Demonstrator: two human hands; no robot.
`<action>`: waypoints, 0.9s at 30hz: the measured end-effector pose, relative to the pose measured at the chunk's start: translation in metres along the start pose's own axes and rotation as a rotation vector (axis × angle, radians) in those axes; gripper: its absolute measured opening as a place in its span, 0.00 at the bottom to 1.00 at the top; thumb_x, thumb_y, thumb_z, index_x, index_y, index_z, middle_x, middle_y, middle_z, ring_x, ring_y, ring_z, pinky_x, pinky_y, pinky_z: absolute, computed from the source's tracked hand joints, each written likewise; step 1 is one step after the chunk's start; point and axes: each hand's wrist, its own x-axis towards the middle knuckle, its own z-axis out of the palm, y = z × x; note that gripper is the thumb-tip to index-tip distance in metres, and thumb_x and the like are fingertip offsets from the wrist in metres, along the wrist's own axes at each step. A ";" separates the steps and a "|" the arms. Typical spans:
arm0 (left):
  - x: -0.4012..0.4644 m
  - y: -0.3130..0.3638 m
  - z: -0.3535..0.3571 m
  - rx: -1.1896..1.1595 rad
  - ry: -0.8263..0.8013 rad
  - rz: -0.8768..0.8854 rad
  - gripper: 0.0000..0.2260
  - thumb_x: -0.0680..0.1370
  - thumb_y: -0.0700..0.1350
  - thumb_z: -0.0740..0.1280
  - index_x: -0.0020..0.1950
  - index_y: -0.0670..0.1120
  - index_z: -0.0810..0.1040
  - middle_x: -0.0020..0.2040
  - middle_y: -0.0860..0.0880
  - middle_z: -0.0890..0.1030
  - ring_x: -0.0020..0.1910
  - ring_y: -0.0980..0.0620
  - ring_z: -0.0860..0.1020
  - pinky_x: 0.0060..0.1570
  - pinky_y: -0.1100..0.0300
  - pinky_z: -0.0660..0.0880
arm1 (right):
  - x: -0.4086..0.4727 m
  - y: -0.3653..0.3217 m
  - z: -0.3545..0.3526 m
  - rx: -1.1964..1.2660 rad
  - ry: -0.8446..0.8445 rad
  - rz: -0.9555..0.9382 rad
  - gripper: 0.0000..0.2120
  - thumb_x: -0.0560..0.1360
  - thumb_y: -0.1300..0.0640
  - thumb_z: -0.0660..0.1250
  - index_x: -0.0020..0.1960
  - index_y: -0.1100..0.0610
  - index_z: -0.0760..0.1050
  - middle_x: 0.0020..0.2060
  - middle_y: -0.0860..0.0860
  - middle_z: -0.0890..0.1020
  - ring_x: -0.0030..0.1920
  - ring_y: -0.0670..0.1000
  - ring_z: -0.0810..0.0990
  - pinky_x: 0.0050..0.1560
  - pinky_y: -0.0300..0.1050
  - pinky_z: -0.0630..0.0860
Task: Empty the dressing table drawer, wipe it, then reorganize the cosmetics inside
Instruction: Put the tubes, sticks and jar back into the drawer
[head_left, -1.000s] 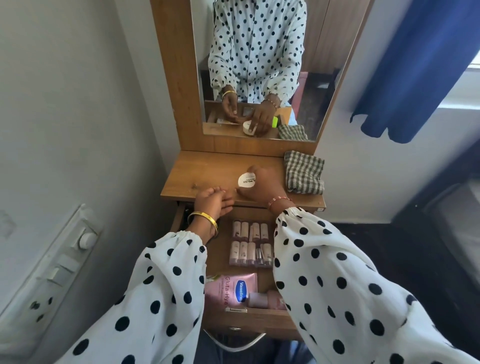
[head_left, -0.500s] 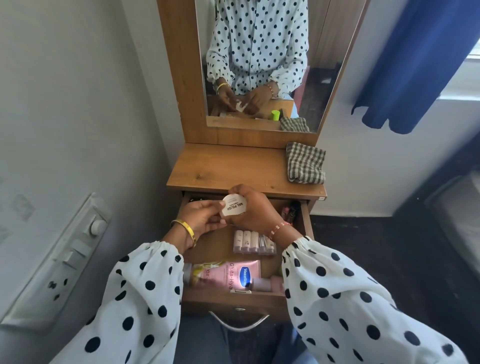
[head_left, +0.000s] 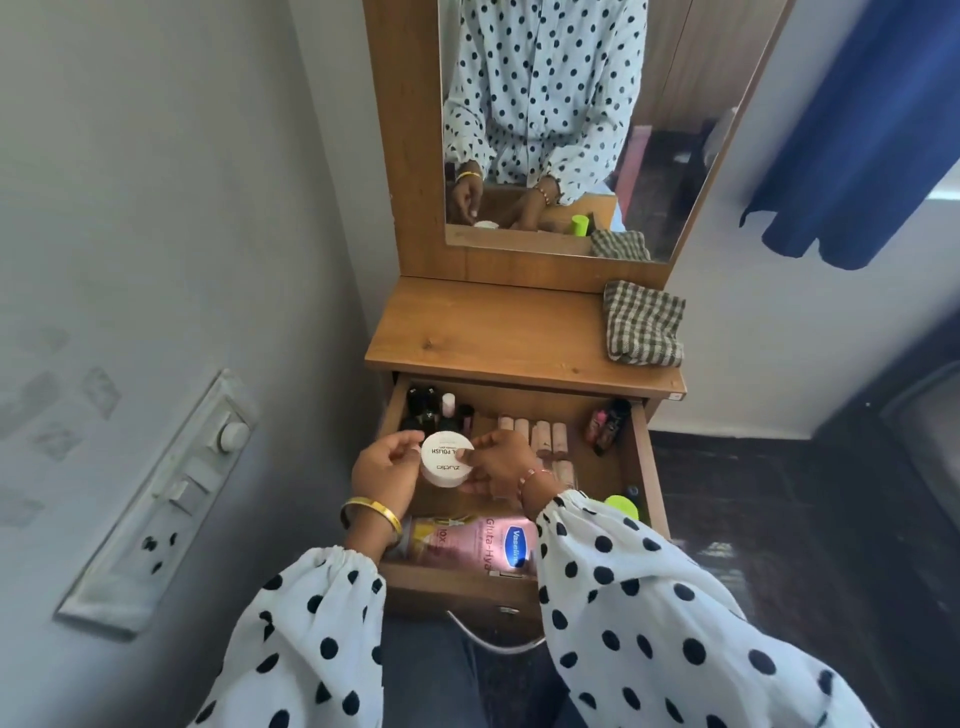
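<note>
Head view shows both hands over the open drawer (head_left: 641, 467) of the wooden dressing table (head_left: 498, 332): the left hand (head_left: 387, 470) and the right hand (head_left: 501, 465) have their fingers clamped on opposite sides of a small round white jar (head_left: 447, 460), held above the drawer's middle. Inside the drawer, dark small bottles (head_left: 431, 408) stand at the back left, a row of pale tubes (head_left: 545, 436) lies mid-back, a pink lotion bottle (head_left: 483, 543) lies along the front, and a green cap (head_left: 621, 505) shows at the right. On the tabletop's right end rests a folded checked cloth (head_left: 643, 323), below the mirror (head_left: 571, 130).
</note>
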 end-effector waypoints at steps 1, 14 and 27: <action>-0.003 0.001 0.000 0.026 0.055 0.062 0.09 0.75 0.36 0.63 0.50 0.45 0.80 0.50 0.45 0.82 0.49 0.49 0.79 0.44 0.60 0.76 | 0.002 0.000 0.003 -0.015 0.003 0.010 0.14 0.73 0.66 0.67 0.57 0.66 0.70 0.57 0.66 0.78 0.55 0.64 0.79 0.27 0.42 0.79; -0.002 0.004 -0.007 -0.228 0.151 0.026 0.08 0.75 0.32 0.61 0.48 0.40 0.78 0.45 0.43 0.80 0.44 0.48 0.79 0.40 0.64 0.75 | 0.027 0.022 0.019 -0.411 0.117 -0.083 0.08 0.68 0.60 0.74 0.42 0.60 0.75 0.49 0.58 0.82 0.46 0.53 0.82 0.41 0.44 0.81; -0.001 0.002 -0.008 -0.238 0.152 0.025 0.08 0.75 0.33 0.61 0.44 0.43 0.78 0.44 0.44 0.80 0.41 0.49 0.79 0.40 0.63 0.76 | 0.033 0.024 0.024 -0.489 0.110 -0.064 0.12 0.70 0.62 0.71 0.52 0.67 0.79 0.51 0.60 0.82 0.54 0.55 0.80 0.56 0.49 0.78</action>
